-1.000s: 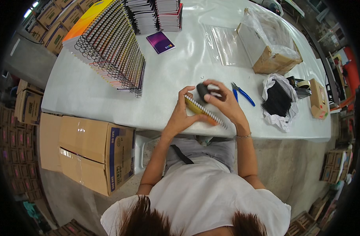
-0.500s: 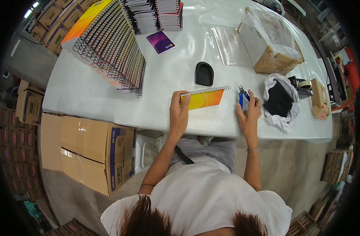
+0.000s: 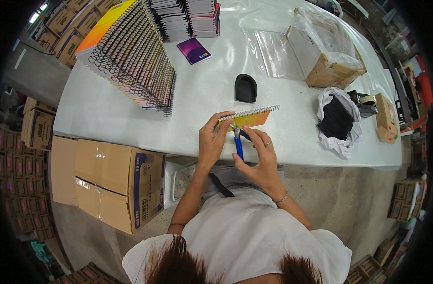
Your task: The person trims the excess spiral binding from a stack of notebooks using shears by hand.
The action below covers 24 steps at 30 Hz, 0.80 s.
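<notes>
My left hand (image 3: pixel 213 142) grips the left end of a yellow-orange spiral notebook (image 3: pixel 258 119), whose metal coil runs along the top edge and sticks out past the cover on the right. In my right hand (image 3: pixel 263 163) is a pair of blue-handled pliers (image 3: pixel 238 147), held around the handles. Their jaws are at the notebook's left part, close to my left thumb; whether they touch the coil I cannot tell. Just beyond the notebook lies a black, shallow, rounded tray (image 3: pixel 246 89).
A tall stack of spiral notebooks (image 3: pixel 136 66) stands at the left, with a purple notebook (image 3: pixel 194 50) beside it. To the right are a bag of black strands (image 3: pixel 337 118), a tape dispenser (image 3: pixel 365 104) and a plastic-lined carton (image 3: pixel 327 71). A cardboard box (image 3: pixel 103 180) sits left of me.
My right hand has brought the pliers leftward from the tabletop side to the notebook's left end. The left hand keeps its hold, with the notebook slightly shifted.
</notes>
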### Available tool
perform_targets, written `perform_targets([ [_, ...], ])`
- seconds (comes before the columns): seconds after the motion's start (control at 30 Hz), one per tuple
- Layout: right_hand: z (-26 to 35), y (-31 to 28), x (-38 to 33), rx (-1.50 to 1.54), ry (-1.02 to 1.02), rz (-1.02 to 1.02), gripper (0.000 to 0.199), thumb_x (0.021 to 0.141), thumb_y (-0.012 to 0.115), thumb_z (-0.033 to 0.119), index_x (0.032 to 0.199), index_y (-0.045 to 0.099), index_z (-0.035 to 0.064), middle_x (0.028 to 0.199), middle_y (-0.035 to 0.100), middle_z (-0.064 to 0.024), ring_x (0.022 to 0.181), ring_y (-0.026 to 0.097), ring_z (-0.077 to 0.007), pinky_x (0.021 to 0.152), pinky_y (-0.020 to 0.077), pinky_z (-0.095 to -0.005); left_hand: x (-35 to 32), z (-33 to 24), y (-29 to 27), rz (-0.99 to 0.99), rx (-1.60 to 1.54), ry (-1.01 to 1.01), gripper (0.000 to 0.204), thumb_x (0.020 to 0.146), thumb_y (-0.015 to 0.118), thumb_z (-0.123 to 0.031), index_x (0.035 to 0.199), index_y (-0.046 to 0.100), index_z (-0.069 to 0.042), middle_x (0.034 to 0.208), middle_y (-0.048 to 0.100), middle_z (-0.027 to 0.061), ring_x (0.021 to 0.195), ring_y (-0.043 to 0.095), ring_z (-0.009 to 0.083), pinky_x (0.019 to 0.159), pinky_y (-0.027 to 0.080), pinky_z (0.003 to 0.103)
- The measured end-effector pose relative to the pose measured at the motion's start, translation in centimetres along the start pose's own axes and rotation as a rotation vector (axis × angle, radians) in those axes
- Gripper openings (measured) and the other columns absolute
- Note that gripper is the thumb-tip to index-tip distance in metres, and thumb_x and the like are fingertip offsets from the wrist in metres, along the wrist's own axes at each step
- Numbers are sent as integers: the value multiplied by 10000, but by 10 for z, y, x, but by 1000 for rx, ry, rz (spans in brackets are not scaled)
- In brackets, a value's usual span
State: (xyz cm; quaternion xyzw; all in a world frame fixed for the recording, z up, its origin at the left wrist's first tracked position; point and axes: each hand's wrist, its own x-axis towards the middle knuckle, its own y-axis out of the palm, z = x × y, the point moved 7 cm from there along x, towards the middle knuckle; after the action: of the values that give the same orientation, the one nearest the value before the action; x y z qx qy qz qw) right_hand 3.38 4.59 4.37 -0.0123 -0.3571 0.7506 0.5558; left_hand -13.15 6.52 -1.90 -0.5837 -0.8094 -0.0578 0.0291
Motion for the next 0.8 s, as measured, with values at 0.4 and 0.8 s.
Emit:
perform_targets([
  [0.4,6,17,-1,-68,-45,-12,676,797,805,168,1434,601,74,1227,635,-168,1012,647,-306,863,552,-402,-7,-23,-3,50,178,62,316,1011,515,25,1273,684,-23,1028,778,131,1011,752,183,813,578,297],
  [0.8,-8,28,-9,1076,493,348,473,991,633,288,1379,506,48,1021,637,-142,810,703,-278,673,598,-390,-22,-33,5,-20,365,95,287,994,559,22,1251,680,-21,968,760,163,838,749,212,730,572,327],
])
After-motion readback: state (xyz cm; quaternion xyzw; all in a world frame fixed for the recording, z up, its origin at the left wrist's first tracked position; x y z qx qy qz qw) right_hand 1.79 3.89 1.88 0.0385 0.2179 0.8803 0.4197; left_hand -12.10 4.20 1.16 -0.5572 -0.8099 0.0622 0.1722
